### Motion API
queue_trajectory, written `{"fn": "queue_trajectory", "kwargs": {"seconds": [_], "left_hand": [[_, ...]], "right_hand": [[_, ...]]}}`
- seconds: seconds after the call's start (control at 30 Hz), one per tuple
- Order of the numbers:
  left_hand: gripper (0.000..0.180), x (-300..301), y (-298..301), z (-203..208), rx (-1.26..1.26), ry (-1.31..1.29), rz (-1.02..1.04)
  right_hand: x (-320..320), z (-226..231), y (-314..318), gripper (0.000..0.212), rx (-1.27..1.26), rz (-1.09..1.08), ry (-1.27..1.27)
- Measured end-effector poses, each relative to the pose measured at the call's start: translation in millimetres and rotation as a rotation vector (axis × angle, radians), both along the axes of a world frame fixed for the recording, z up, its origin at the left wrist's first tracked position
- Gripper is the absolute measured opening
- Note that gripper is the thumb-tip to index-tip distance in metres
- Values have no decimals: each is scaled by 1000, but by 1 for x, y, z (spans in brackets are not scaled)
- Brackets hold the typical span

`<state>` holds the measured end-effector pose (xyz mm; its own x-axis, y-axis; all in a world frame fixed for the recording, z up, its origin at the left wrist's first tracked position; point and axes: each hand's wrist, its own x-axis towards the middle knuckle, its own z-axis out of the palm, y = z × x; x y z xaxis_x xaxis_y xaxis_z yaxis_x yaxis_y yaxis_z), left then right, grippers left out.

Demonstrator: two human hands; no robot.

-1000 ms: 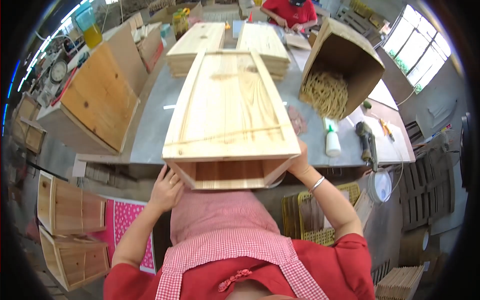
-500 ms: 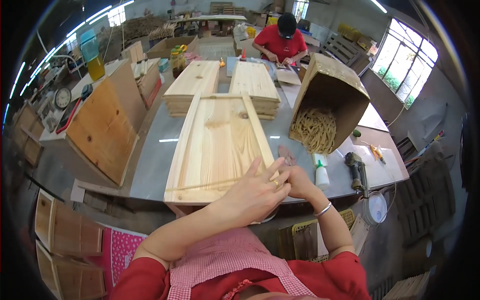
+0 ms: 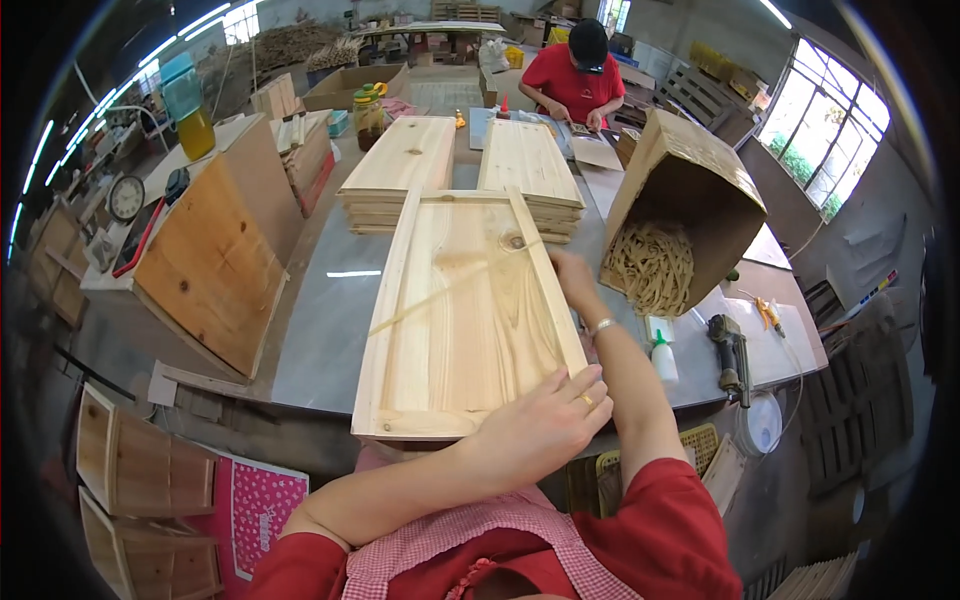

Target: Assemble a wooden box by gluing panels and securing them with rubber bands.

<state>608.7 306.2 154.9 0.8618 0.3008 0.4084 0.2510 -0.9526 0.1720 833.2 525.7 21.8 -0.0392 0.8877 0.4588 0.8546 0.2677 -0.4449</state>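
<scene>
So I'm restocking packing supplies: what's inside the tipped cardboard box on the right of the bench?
The cardboard box lies tilted with its mouth open, showing a tangled heap of pale straw-like strands spilling to the opening. Whatever is deeper behind them is covered.

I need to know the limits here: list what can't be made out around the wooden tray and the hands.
- Head view: the left hand covers the wooden tray's near right corner.
- The right hand's palm faces away; its grip on the thin strip is unclear.
- The tray's underside is hidden.
</scene>
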Motion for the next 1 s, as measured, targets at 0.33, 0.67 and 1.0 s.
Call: {"fn": "queue_trajectory", "kwargs": {"seconds": [0.33, 0.67, 1.0], "left_hand": [[49, -103, -18, 18, -12, -401, 81], [55, -193, -41, -51, -498, -751, 591], [54, -199, -31, -65, -638, -781, 489]], "right_hand": [[-7, 141, -107, 18, -46, 141, -87], [-182, 158, -97, 25, -59, 870, -547], [-154, 144, 43, 32, -71, 629, -424]]}}
